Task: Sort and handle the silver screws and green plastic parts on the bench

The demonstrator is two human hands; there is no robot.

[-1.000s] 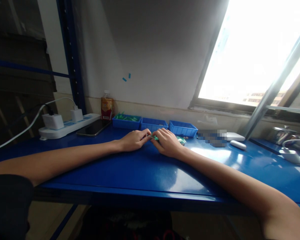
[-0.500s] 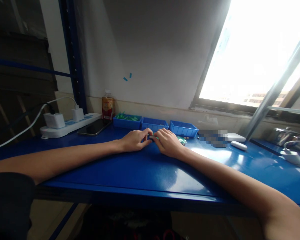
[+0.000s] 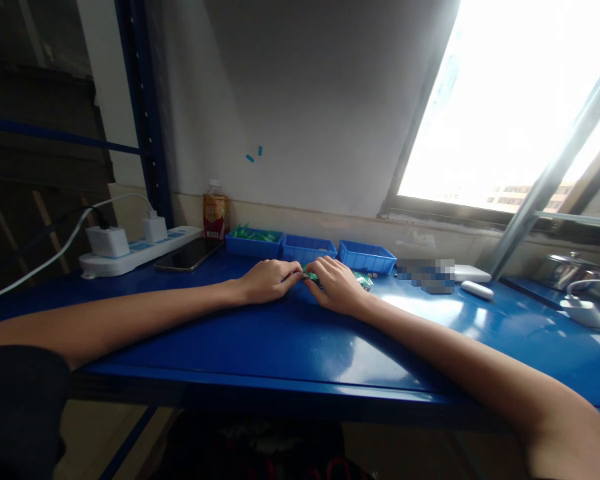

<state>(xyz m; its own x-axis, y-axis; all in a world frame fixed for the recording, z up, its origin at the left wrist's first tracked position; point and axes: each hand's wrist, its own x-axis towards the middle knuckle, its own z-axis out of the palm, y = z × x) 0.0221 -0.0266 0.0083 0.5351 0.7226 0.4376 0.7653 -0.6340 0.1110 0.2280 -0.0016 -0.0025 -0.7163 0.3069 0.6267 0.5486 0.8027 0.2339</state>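
Over the blue table, my left hand [image 3: 267, 281] and my right hand [image 3: 337, 288] meet fingertip to fingertip. My left thumb and forefinger are pinched together at a small dark piece [image 3: 306, 276], too small and too covered to name. The fingers of my right hand curl closed around its other side, with a bit of green showing there. A crinkled green plastic packet [image 3: 364, 281] lies just behind my right hand, partly hidden by it. A few tiny brownish bits [image 3: 373, 275] rest near the packet.
Against the wall stand three blue bins: a left bin [image 3: 253, 248] holding green packets, a middle bin [image 3: 309, 250] and a right bin [image 3: 367, 259]. To the left are a phone [image 3: 189, 255], a power strip [image 3: 130, 257] and a drink bottle [image 3: 215, 212]. A white case [image 3: 477, 291] lies right.
The pinching fingers of my left hand have closed flatter and stretched towards my right hand. A bit of green now shows between the hands. Both forearms stay in place.
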